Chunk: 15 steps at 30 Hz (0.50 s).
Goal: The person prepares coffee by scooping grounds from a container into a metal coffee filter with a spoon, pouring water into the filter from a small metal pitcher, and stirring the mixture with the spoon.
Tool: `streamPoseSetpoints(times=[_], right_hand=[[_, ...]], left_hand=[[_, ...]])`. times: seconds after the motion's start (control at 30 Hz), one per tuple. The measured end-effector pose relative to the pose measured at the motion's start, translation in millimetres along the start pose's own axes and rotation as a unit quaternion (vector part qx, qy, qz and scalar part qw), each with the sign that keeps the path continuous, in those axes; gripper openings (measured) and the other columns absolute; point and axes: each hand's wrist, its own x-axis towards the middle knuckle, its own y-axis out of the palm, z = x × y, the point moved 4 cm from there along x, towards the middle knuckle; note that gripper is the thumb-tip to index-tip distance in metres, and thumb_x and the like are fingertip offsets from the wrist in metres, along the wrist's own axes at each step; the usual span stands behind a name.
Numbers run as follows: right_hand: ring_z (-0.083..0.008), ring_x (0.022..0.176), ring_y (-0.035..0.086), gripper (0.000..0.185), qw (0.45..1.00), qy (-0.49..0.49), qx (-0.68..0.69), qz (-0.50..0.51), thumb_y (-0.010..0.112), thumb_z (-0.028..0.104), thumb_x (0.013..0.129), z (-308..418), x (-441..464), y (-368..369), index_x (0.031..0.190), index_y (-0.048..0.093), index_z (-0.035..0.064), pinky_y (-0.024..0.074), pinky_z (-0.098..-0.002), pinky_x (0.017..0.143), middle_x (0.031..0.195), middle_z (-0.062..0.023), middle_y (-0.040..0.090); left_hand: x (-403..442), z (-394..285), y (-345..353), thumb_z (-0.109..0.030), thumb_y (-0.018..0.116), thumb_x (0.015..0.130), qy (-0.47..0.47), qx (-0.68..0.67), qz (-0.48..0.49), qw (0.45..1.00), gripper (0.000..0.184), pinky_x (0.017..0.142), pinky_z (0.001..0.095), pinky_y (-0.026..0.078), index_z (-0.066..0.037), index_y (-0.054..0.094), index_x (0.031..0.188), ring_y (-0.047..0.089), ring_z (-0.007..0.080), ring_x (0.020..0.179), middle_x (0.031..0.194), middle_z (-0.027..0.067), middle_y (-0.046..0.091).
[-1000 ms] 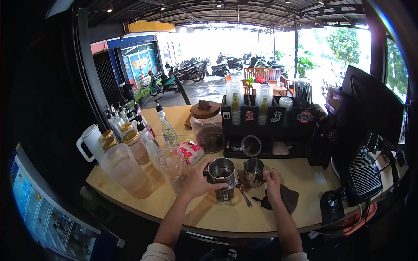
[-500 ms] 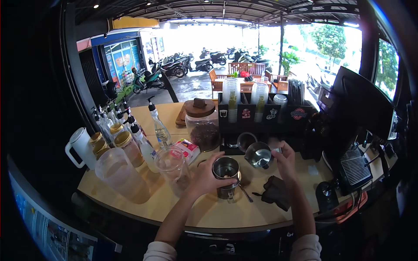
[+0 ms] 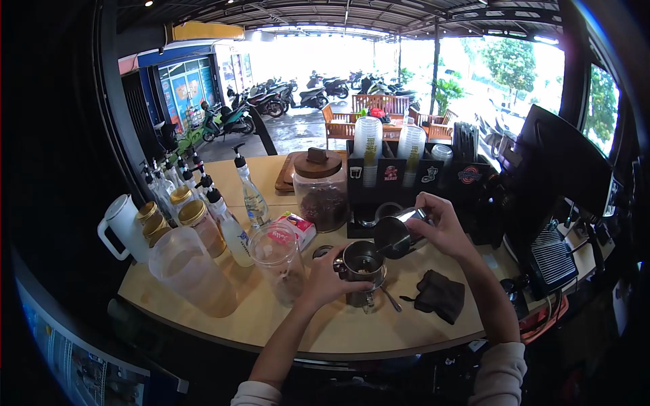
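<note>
Hands in head view: left hand (image 3: 330, 279) curled round metal drip filter (image 3: 363, 260), set above glass cup (image 3: 369, 302); right hand (image 3: 441, 227) grips steel pitcher (image 3: 394, 237), tipped at filter's right rim. Oversteep tilt could spill any liquid toward spoon (image 3: 391, 298), right of filter; pitcher bumping rim could unseat filter.

Blown-out daylight beyond counter (image 3: 338, 331); interior dim, corners black; fisheye-curved edges, bluish flare upper right.

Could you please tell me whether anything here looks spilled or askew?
Nothing stands out: I see no spill on the counter. The dark cloth lies crumpled, and the metal pitcher is tilted, but the right hand holds it.
</note>
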Motion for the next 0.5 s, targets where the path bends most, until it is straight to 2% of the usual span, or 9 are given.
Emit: streamPoseSetpoints(times=[0.5], right_hand=[[0.0,0.058,0.041,0.023,0.992,0.008,-0.117,0.038,0.067,0.006,0.082,10.5,20.7,14.9,0.075,0.045,0.0024,0.0338,-0.0212,0.049,0.063,0.003,0.046]], left_hand=[[-2.0,4.9,3.1,-0.039,0.093,0.048,0.007,-0.03,-0.009,0.999,0.09,0.092,0.0349,0.05,0.002,0.056,0.12,0.066,0.0223,0.1,0.107,0.0142,0.067]])
